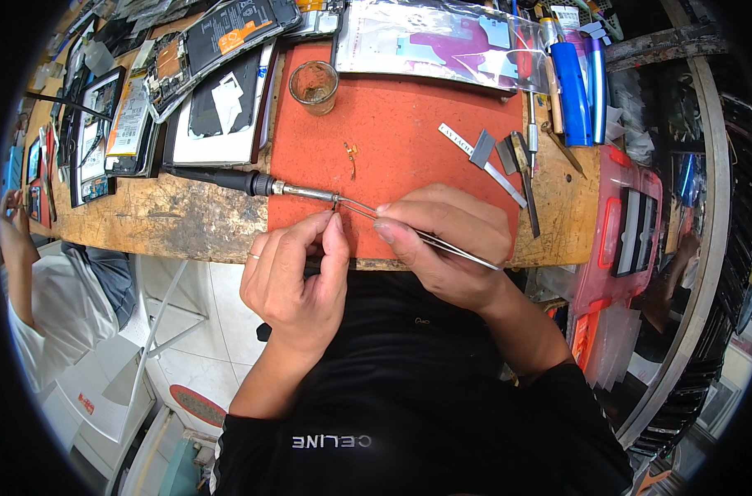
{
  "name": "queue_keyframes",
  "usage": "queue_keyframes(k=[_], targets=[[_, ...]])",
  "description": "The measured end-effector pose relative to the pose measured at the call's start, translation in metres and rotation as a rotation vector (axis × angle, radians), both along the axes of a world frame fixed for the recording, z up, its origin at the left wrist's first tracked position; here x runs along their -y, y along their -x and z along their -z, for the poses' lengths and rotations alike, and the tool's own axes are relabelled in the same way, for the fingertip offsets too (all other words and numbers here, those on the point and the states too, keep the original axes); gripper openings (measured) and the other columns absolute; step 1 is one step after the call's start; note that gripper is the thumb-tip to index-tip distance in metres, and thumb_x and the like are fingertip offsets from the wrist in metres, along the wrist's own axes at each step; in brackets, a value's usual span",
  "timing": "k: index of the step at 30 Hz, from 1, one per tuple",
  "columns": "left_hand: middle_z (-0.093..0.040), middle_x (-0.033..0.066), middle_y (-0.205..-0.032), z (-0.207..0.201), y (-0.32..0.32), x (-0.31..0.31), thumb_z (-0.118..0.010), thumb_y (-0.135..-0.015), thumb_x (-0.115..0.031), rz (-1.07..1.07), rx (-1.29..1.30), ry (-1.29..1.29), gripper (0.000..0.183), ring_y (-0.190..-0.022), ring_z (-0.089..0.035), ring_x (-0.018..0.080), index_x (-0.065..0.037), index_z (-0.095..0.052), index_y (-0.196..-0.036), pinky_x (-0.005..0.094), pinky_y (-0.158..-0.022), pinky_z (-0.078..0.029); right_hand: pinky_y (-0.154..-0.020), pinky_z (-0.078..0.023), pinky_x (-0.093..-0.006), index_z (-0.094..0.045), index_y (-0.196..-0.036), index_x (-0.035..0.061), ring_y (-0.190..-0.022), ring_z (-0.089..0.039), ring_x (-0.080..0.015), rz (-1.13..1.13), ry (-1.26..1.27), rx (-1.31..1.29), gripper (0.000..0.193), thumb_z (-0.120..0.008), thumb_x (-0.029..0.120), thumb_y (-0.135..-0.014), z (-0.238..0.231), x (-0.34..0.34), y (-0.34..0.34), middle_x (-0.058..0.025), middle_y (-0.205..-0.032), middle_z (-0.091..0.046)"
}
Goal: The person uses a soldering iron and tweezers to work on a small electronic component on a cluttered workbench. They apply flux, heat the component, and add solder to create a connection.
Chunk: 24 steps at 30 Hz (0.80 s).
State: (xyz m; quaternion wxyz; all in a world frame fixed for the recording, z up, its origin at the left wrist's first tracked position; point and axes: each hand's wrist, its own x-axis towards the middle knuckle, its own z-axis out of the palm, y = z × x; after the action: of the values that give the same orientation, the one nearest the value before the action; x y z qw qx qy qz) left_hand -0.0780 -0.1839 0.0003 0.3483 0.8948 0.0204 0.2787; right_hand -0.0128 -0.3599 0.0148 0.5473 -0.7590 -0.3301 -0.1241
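My right hand (450, 236) grips slim metal tweezers (442, 245), their points reaching left toward my left fingertips. My left hand (297, 269), with a ring on one finger, is closed in a pinch; a tiny dark piece seems to stick up from its fingertips, too small to name. Just beyond that pinch is the metal end of a soldering iron (297, 191), its black handle stretching left over the bench edge of the red mat (409, 116). A small copper-coloured flex piece (351, 157) lies on the mat past the iron.
A small glass cup (314, 87) stands at the mat's far left. Blades and a scraper (479, 149) lie to the right. Opened phones (214, 50) are stacked at left, a plastic-wrapped sheet (442, 41) at the back, a pink case (624, 223) at right. Another person's arm (14, 256) shows far left.
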Motion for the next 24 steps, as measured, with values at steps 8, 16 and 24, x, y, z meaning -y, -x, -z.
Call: queue_keyframes(k=[8,16,24], targets=[[-0.077,0.0061,-0.082,-0.0002,0.0003,0.0003,-0.086,-0.084,0.002,-0.003,-0.002,-0.003,0.015,-0.065,-0.066,0.0184,-0.002,-0.078,-0.095,0.0303,-0.059,-0.051,-0.058,-0.055,-0.0338,-0.075,-0.097,-0.0069,-0.071,-0.073,-0.0257,0.002,0.008,0.012,0.017,-0.085,-0.007,-0.083,-0.0007,0.0000,-0.0001,-0.0144,-0.086,-0.075],[-0.077,0.0060,-0.082,0.0002,0.0004,0.0001,-0.086,-0.083,0.002,-0.003,0.004,-0.001,0.015,-0.064,-0.065,0.0183,-0.003,-0.078,-0.095,0.0304,-0.059,-0.051,-0.058,-0.055,-0.0338,-0.075,-0.097,-0.0063,-0.070,-0.073,-0.0257,0.008,-0.001,0.020,0.016,-0.084,-0.007,-0.084,-0.0004,-0.0009,0.0005,-0.0145,-0.085,-0.075],[-0.076,0.0056,-0.081,0.0008,0.0004,-0.0007,-0.087,-0.083,0.002,0.001,0.005,-0.003,0.016,-0.064,-0.064,0.0186,-0.003,-0.078,-0.096,0.0311,-0.060,-0.050,-0.057,-0.055,-0.0337,-0.075,-0.098,-0.0063,-0.068,-0.073,-0.0256,0.008,-0.006,0.021,0.018,-0.085,-0.007,-0.083,0.0009,-0.0010,0.0002,-0.0146,-0.084,-0.075]])
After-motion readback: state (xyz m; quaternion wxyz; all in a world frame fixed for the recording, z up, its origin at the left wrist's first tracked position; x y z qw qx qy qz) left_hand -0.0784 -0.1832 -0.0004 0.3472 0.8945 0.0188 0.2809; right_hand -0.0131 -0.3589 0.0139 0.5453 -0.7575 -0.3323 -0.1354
